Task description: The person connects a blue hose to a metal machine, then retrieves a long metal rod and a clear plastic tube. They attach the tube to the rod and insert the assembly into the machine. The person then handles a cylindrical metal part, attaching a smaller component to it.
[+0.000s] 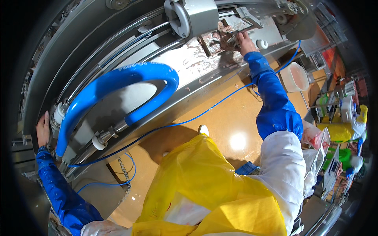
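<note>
My right hand (246, 44) reaches over the machine's pale bed (189, 59), its fingers bent together at the edge of a metal bracket (249, 19). Whatever they hold, if anything, is too small to make out. Ragged pinkish meat scraps (214, 41) lie right beside these fingers, and wet residue smears the bed. Far to the left, my left hand (42, 130) rests with its fingers stretched out against the machine's end, next to a white pipe fitting (59, 114). From near that fitting a thick blue hose (104, 84) loops over the machine. Blue sleeves cover both forearms.
A steel housing with a round white flange (178, 19) sits over the rails. The thin blue cable (197, 117) runs along the machine's front edge above the orange-brown floor (220, 129). A white bucket (294, 77) stands at right, with yellow and green items beyond.
</note>
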`<state>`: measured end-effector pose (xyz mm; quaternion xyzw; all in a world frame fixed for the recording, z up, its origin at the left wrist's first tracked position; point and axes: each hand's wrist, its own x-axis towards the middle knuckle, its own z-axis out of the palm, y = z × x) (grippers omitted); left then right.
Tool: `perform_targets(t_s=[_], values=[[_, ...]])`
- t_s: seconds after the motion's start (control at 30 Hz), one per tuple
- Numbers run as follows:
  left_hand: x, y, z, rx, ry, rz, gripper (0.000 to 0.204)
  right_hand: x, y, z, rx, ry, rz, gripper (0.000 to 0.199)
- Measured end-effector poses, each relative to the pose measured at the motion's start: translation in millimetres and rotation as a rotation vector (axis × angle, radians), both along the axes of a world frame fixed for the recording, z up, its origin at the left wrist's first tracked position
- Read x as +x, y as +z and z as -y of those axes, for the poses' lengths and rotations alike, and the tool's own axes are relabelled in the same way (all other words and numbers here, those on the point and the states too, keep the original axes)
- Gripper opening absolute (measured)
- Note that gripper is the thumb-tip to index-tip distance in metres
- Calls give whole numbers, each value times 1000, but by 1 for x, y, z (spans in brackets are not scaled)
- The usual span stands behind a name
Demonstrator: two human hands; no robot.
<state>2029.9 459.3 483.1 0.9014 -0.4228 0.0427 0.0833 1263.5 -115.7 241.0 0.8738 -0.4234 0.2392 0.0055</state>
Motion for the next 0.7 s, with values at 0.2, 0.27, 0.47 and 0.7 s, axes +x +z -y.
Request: perform_targets(t_s=[0.2,0.27,0.47,0.7], values=[[-11,8,9,20,47,-57,75,-57,-58,14,78,20,-36,38],[-10,5,8,-19,48,-54,73,-61,-54,17,98,-101,-114,31],[-45,12,16,17,146,-72,81,99,198,-117,1120,656,21,20],[-45,0,4,-166,-35,80,77,425,252,-244,-48,1224,-209,72]])
